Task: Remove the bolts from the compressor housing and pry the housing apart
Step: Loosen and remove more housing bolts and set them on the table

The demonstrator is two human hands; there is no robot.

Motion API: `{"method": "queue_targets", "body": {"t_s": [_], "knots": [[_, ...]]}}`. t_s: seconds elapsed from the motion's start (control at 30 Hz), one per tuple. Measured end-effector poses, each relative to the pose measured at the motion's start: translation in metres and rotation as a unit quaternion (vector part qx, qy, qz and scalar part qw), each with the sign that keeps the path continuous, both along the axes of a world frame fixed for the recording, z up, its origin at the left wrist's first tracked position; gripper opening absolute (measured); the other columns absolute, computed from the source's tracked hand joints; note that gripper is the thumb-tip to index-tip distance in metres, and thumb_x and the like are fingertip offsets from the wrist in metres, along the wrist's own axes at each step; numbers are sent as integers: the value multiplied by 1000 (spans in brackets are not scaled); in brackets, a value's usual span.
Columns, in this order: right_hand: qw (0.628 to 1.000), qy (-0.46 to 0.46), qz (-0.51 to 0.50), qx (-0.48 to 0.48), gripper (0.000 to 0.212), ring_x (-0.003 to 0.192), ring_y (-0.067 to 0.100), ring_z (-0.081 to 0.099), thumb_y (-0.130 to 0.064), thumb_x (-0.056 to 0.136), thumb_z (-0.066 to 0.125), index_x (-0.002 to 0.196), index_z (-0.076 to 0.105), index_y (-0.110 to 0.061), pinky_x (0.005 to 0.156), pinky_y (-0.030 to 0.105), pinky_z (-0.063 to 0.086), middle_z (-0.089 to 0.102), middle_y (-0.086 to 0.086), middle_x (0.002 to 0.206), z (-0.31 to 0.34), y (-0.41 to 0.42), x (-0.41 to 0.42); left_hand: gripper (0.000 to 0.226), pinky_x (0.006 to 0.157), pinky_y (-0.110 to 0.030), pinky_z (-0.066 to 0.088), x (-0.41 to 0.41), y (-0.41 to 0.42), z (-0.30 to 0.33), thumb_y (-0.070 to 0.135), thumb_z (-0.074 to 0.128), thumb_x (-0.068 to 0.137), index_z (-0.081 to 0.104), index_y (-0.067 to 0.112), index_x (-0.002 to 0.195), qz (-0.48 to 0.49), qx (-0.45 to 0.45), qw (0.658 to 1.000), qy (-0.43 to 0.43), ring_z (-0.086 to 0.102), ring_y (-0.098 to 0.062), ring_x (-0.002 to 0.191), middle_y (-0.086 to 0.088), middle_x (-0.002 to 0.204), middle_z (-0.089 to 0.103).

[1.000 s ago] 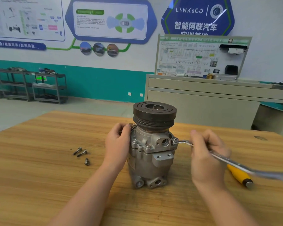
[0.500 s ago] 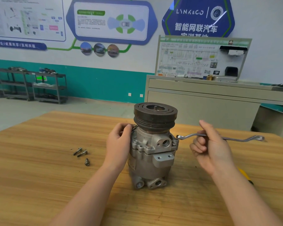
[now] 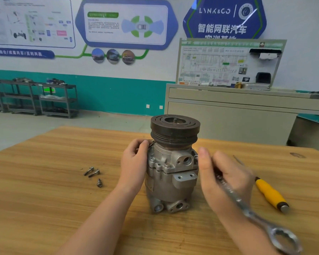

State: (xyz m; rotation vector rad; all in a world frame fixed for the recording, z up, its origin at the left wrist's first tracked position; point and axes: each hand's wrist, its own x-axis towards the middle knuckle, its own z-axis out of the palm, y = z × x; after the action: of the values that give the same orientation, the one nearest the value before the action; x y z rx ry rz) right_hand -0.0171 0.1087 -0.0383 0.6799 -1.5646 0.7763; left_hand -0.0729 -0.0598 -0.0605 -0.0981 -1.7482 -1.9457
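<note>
The grey compressor housing (image 3: 168,173) stands upright on the wooden table (image 3: 44,199), its dark pulley (image 3: 175,129) on top. My left hand (image 3: 134,161) grips the housing's upper left side. My right hand (image 3: 223,179) holds a ring spanner (image 3: 256,216) close to the housing's upper right corner; the far end is hidden behind my fingers, and the near ring end points toward me. Bolts (image 3: 152,159) still sit in the front flange. Three removed bolts (image 3: 94,174) lie on the table to the left.
A yellow-handled screwdriver (image 3: 271,195) lies on the table behind my right hand. A beige cabinet (image 3: 238,115) with a diagram board stands beyond the table's far edge. Metal shelves (image 3: 35,96) line the back wall at left.
My right hand swung the spanner from level and lifted off the housing back down against its upper right corner, with the free ring end now pointing toward me. My left hand stayed put.
</note>
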Motion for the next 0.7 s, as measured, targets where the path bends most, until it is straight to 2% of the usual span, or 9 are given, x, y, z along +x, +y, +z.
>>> {"method": "queue_targets", "body": {"t_s": [0.07, 0.13, 0.2, 0.27, 0.37, 0.43, 0.5, 0.57, 0.7], "knots": [[1000, -2, 5, -19, 46, 44, 2, 32, -19, 97, 52, 55, 33, -26, 41, 11, 23, 28, -15, 50, -3, -2, -2, 24, 65, -18, 48, 0, 0, 0, 17, 50, 100, 70, 15, 88, 1, -3, 1000, 2, 61, -7, 77, -7, 86, 69], [990, -52, 81, -99, 44, 44, -3, 34, -21, 95, 51, 57, 31, -33, 42, 9, 23, 33, -16, 51, -4, 2, -5, 25, 70, -21, 50, 0, 0, 1, 17, 49, 100, 71, 15, 88, 3, 0, 1000, -1, 62, -8, 79, -5, 86, 71], [946, -156, 169, -226, 45, 43, 1, 36, -31, 91, 53, 49, 39, -20, 42, 17, 28, 39, -12, 48, -1, 10, -11, 26, 75, -26, 51, 0, 0, 2, 17, 49, 101, 72, 15, 90, 5, 16, 1000, -10, 64, -10, 83, -2, 87, 73], [861, -263, 239, -363, 42, 39, 9, 36, -29, 90, 57, 51, 52, -16, 43, 21, 28, 43, -9, 45, 3, 21, -24, 26, 76, -28, 51, 0, -1, 3, 16, 49, 100, 73, 14, 90, 3, 44, 999, -22, 66, -11, 86, -1, 88, 74], [683, -395, 338, -513, 34, 31, 9, 28, -23, 95, 56, 63, 51, -11, 40, 19, 22, 38, -3, 40, 4, 28, -39, 26, 74, -28, 50, 0, -2, 4, 16, 48, 100, 72, 15, 90, -1, 84, 996, -41, 66, -14, 89, -2, 92, 74], [567, -427, 406, -576, 41, 31, 8, 25, -26, 95, 56, 56, 51, -12, 35, 17, 21, 31, -3, 40, 2, 30, -43, 23, 71, -26, 51, -1, -3, 4, 15, 49, 99, 71, 13, 92, -1, 113, 992, -51, 67, -16, 88, -5, 95, 73], [500, -408, 449, -618, 42, 33, 6, 25, -29, 93, 58, 56, 48, -15, 33, 17, 22, 30, -6, 42, 3, 33, -43, 21, 70, -25, 51, -2, -5, 5, 15, 50, 99, 70, 12, 93, 1, 129, 990, -53, 67, -16, 89, -6, 96, 73], [520, -395, 438, -617, 38, 33, 6, 26, -33, 93, 60, 62, 45, -16, 32, 18, 23, 30, -6, 43, 6, 37, -43, 20, 69, -23, 51, -3, -6, 5, 15, 52, 99, 70, 13, 93, 9, 135, 989, -53, 68, -15, 88, -3, 94, 73], [688, -369, 329, -532, 35, 34, 9, 28, -37, 92, 62, 68, 50, -15, 36, 20, 25, 34, -3, 42, 6, 36, -40, 19, 69, -22, 50, -4, -6, 3, 17, 54, 99, 70, 16, 91, 21, 132, 990, -55, 68, -13, 88, 2, 91, 73]]}}
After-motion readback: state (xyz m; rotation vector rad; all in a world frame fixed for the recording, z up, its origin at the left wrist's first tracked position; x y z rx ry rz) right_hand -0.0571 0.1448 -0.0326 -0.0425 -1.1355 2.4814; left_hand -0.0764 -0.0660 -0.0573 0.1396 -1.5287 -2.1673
